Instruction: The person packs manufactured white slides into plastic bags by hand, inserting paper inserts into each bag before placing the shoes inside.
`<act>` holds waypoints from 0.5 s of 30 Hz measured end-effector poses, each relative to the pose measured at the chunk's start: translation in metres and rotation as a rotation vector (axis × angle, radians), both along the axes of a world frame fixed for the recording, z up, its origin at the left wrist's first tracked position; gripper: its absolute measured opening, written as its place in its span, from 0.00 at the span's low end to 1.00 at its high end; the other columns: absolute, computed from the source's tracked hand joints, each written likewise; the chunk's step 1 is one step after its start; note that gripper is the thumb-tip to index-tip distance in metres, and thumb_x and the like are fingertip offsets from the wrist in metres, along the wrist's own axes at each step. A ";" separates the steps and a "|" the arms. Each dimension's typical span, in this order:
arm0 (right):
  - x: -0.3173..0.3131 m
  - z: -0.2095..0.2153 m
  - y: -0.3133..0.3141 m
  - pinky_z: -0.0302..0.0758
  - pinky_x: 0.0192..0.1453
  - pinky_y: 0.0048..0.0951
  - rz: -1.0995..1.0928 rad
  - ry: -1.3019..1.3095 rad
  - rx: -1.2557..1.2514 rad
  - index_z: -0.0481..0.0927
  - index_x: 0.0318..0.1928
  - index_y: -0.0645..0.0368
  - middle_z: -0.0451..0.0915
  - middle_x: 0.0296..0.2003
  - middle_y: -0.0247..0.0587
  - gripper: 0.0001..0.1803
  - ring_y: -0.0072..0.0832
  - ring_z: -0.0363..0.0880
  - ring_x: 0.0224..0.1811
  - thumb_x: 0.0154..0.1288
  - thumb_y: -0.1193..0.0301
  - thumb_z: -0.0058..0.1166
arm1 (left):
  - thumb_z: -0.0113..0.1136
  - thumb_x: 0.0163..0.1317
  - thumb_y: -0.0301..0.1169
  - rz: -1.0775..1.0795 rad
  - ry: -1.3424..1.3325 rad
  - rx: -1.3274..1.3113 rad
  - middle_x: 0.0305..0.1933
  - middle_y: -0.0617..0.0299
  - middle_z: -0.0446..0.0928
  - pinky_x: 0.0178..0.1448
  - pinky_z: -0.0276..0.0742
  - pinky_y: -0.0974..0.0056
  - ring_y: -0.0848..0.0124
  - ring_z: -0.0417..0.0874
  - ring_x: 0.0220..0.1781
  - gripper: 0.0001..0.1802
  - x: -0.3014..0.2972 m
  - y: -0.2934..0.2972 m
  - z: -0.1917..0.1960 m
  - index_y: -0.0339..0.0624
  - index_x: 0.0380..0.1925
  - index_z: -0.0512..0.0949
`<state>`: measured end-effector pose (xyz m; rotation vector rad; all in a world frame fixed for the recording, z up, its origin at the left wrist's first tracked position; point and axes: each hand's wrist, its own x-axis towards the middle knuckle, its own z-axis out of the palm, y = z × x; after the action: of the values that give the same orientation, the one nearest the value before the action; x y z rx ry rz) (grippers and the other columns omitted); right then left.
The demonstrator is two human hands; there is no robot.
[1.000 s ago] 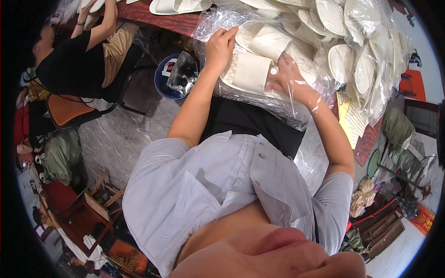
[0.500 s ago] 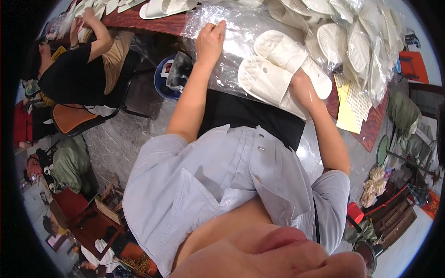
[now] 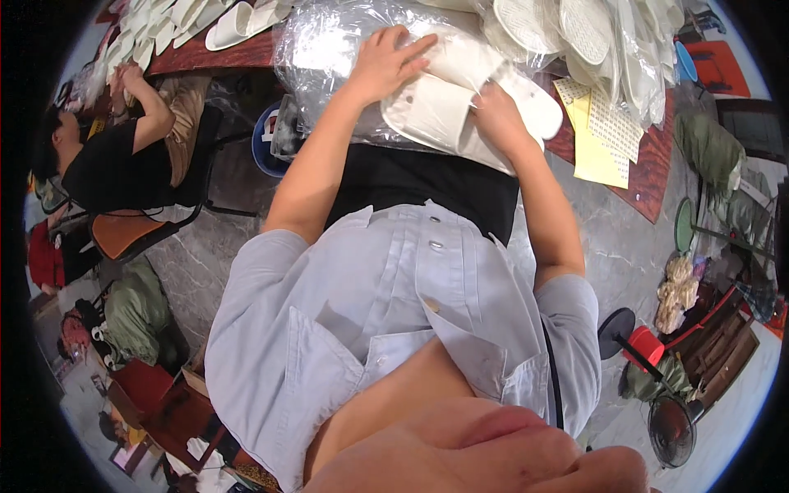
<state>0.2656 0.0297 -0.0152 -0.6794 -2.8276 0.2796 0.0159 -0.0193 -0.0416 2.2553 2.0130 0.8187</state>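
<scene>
A pair of white open-toed slippers lies side by side in front of me, a near slipper (image 3: 440, 113) and a far slipper (image 3: 462, 59). Fingers of my right hand (image 3: 503, 123) curl at the strap opening of the near one, closed on it. My left hand (image 3: 386, 64) rests over the toe ends, thumb and fingers spread apart. Beneath and around those toes spreads a shiny clear plastic bag (image 3: 316, 57). Whether the toes are inside the bag or on top of it, I cannot tell.
Bagged white slippers (image 3: 588, 37) are heaped at the right of the red-brown table (image 3: 649, 181), near yellow label sheets (image 3: 604, 148). Loose slippers (image 3: 234, 25) lie at the far left. A blue bin (image 3: 267, 152) stands below the edge. A co-worker (image 3: 123, 164) sits on the left.
My left hand has come rightward from the bare plastic onto the toe ends, with its fingers spreading. The slippers have shifted slightly left, still in my right hand. The whole view has tilted a little.
</scene>
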 end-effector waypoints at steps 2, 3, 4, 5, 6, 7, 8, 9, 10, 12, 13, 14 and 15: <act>0.014 0.002 -0.005 0.76 0.47 0.42 -0.047 -0.046 0.060 0.81 0.23 0.63 0.81 0.28 0.51 0.04 0.45 0.79 0.40 0.47 0.76 0.55 | 0.51 0.66 0.55 0.009 0.072 0.018 0.65 0.51 0.65 0.68 0.57 0.48 0.51 0.61 0.68 0.24 0.006 -0.004 -0.002 0.77 0.63 0.71; 0.028 0.004 -0.010 0.76 0.49 0.43 -0.119 -0.044 -0.007 0.82 0.29 0.66 0.81 0.33 0.54 0.07 0.49 0.79 0.43 0.49 0.78 0.54 | 0.51 0.64 0.58 0.017 0.069 0.005 0.67 0.51 0.64 0.69 0.56 0.48 0.51 0.60 0.69 0.26 0.007 -0.005 -0.004 0.78 0.63 0.70; 0.041 0.008 -0.014 0.75 0.51 0.45 -0.189 -0.044 -0.071 0.83 0.36 0.68 0.81 0.39 0.58 0.11 0.53 0.78 0.45 0.50 0.80 0.52 | 0.51 0.64 0.58 0.036 0.067 0.004 0.67 0.51 0.64 0.69 0.56 0.48 0.51 0.60 0.69 0.26 0.010 -0.008 -0.002 0.78 0.63 0.70; 0.054 0.012 -0.021 0.74 0.52 0.44 -0.205 0.077 -0.126 0.82 0.38 0.70 0.81 0.41 0.60 0.13 0.54 0.78 0.47 0.51 0.81 0.51 | 0.52 0.62 0.60 0.051 0.097 -0.018 0.67 0.52 0.63 0.68 0.56 0.47 0.51 0.59 0.70 0.28 0.012 -0.009 0.002 0.78 0.63 0.70; 0.067 0.016 -0.029 0.74 0.54 0.43 -0.218 0.196 -0.183 0.82 0.40 0.71 0.80 0.43 0.62 0.14 0.55 0.77 0.49 0.52 0.82 0.49 | 0.52 0.60 0.63 0.068 0.126 -0.041 0.68 0.52 0.63 0.68 0.55 0.47 0.51 0.59 0.70 0.30 0.014 -0.010 0.004 0.79 0.63 0.70; 0.081 0.019 -0.034 0.74 0.55 0.41 -0.344 0.220 -0.261 0.81 0.42 0.72 0.80 0.44 0.63 0.15 0.54 0.77 0.51 0.53 0.82 0.48 | 0.54 0.54 0.68 0.096 0.165 -0.008 0.68 0.52 0.63 0.68 0.55 0.47 0.51 0.58 0.70 0.35 0.015 -0.009 0.000 0.78 0.63 0.70; 0.097 0.023 -0.039 0.73 0.56 0.39 -0.474 0.237 -0.336 0.80 0.44 0.72 0.79 0.46 0.64 0.16 0.54 0.77 0.53 0.54 0.83 0.47 | 0.54 0.54 0.68 0.110 0.157 -0.009 0.68 0.52 0.63 0.68 0.55 0.47 0.51 0.58 0.70 0.35 0.016 -0.010 0.000 0.78 0.63 0.70; 0.121 0.023 -0.039 0.74 0.55 0.40 -0.549 0.172 -0.337 0.80 0.45 0.71 0.81 0.44 0.62 0.17 0.55 0.78 0.51 0.53 0.83 0.48 | 0.57 0.52 0.67 0.107 0.146 -0.004 0.67 0.52 0.64 0.69 0.54 0.46 0.50 0.58 0.71 0.36 0.017 -0.011 0.002 0.78 0.63 0.70; 0.147 0.023 -0.039 0.75 0.54 0.40 -0.628 0.107 -0.335 0.80 0.46 0.70 0.82 0.41 0.59 0.18 0.56 0.78 0.49 0.53 0.84 0.49 | 0.59 0.50 0.66 0.100 0.135 0.002 0.67 0.51 0.64 0.71 0.52 0.45 0.50 0.57 0.71 0.38 0.018 -0.011 0.004 0.77 0.63 0.70; 0.183 0.033 -0.048 0.75 0.53 0.39 -0.741 0.229 -0.260 0.80 0.46 0.71 0.81 0.41 0.61 0.17 0.55 0.80 0.45 0.53 0.83 0.49 | 0.59 0.49 0.67 0.113 0.139 0.006 0.67 0.51 0.64 0.71 0.52 0.45 0.49 0.57 0.71 0.39 0.016 -0.011 0.003 0.77 0.63 0.70; 0.197 0.045 -0.053 0.76 0.52 0.36 -0.690 0.369 -0.407 0.79 0.48 0.72 0.81 0.45 0.54 0.17 0.46 0.81 0.44 0.59 0.82 0.47 | 0.59 0.49 0.68 0.113 0.151 0.014 0.67 0.51 0.64 0.70 0.52 0.45 0.49 0.57 0.71 0.39 0.015 -0.010 0.002 0.76 0.63 0.70; 0.205 0.059 -0.057 0.77 0.51 0.34 -0.636 0.511 -0.555 0.77 0.51 0.73 0.81 0.48 0.47 0.16 0.36 0.82 0.44 0.65 0.80 0.46 | 0.59 0.49 0.68 0.120 0.148 0.012 0.67 0.51 0.64 0.70 0.52 0.45 0.49 0.57 0.71 0.39 0.015 -0.009 0.002 0.76 0.63 0.70; 0.189 0.086 -0.070 0.77 0.51 0.32 -0.722 0.603 -0.590 0.75 0.55 0.72 0.80 0.49 0.47 0.18 0.33 0.82 0.45 0.66 0.78 0.47 | 0.60 0.49 0.67 0.121 0.152 0.016 0.67 0.51 0.64 0.70 0.53 0.45 0.49 0.58 0.71 0.39 0.016 -0.008 0.003 0.75 0.63 0.70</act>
<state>0.4546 -0.0400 0.0711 -1.3812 -1.7739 0.9870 0.0315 -0.0274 -0.0388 2.2885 2.2354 0.6909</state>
